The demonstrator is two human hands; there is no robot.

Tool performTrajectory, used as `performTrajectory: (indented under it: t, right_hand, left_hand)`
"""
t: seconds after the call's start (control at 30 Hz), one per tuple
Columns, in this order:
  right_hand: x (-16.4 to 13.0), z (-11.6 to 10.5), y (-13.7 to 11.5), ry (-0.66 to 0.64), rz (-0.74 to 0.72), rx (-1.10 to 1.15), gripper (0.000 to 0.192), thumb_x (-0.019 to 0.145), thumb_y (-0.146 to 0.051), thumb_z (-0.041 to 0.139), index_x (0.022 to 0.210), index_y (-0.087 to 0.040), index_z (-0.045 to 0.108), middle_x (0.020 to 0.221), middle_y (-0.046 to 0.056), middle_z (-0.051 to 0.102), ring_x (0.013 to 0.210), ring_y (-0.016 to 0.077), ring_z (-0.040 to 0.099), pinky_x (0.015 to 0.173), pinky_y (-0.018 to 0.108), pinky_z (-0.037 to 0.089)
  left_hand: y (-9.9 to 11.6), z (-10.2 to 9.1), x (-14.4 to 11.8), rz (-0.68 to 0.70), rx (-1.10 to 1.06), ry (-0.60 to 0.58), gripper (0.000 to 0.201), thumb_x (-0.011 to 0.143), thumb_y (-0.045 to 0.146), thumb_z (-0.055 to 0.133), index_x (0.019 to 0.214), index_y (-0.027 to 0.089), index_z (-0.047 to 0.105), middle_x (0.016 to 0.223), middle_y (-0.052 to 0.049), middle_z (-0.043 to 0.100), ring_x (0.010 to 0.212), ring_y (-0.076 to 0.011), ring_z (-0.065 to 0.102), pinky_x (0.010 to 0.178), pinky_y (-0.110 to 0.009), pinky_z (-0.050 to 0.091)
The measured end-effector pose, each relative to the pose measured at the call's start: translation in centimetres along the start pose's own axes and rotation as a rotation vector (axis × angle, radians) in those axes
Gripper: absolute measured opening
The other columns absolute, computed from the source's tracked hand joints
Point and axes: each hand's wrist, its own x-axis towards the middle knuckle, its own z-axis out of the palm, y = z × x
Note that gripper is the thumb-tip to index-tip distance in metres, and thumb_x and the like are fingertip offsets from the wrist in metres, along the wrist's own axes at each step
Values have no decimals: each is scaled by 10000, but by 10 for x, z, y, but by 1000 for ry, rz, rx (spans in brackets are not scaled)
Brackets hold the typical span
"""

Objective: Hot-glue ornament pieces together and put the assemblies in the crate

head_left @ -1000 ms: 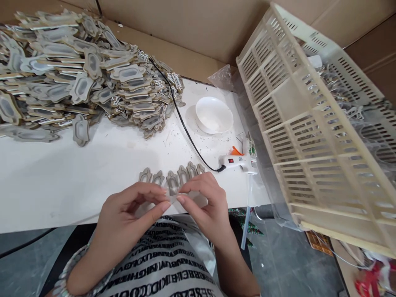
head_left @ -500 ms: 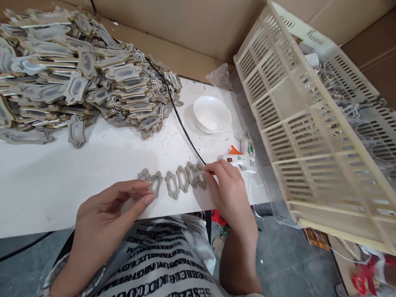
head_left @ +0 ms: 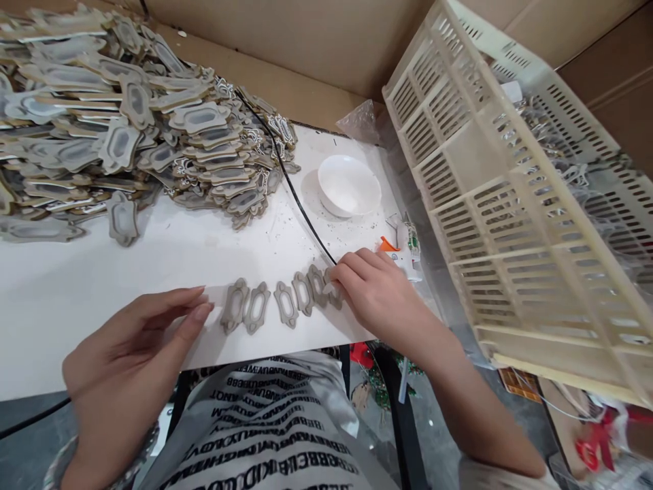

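Observation:
A row of small grey-brown frame-shaped pieces with oval openings (head_left: 256, 307) lies along the front of the white table. My left hand (head_left: 135, 347) is just left of the row, thumb and fingertips close together; anything between them is too small to make out. Over the right end of the row, my right hand (head_left: 380, 289) has its fingers closed on a small translucent strip (head_left: 329, 289), its tip near the last pieces. The hand partly covers those end pieces. Behind it lies a white glue gun (head_left: 403, 262), mostly hidden.
A large heap of similar frame pieces (head_left: 117, 136) fills the back left. A white bowl (head_left: 349, 187) stands behind the right hand. The black cable (head_left: 300, 204) crosses the table. At the right leans a cream plastic crate (head_left: 459, 170) with clear and metallic items inside.
My left hand has moved left, away from the frame pieces, uncovering the two leftmost ones. My right hand stays by the row's right end, its forearm swung outward, now covering more of the glue gun.

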Motion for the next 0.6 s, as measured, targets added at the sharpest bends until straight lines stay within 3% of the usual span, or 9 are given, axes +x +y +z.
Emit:
performTrajectory:
  t: [0.43,0.6]
  right_hand:
    - [13,5,5,-83,-48,58,211,943,-51,520,810,-169,635,798,48,663,762,205,497,672,341,315]
    - [17,11,5,-66,-63,43,159,941,-124,578,806,-173,646,782,55,661,762,211,495,657,339,310]
  left_hand:
    - [-1,-2,2,49,14,-7,208,720,351,822,906,271,771,839,34,762,719,-93,708,740,-121,582]
    - [-6,-2,2,37,19,3,242,695,381,828,896,258,774,827,10,762,702,-140,713,719,-200,622]
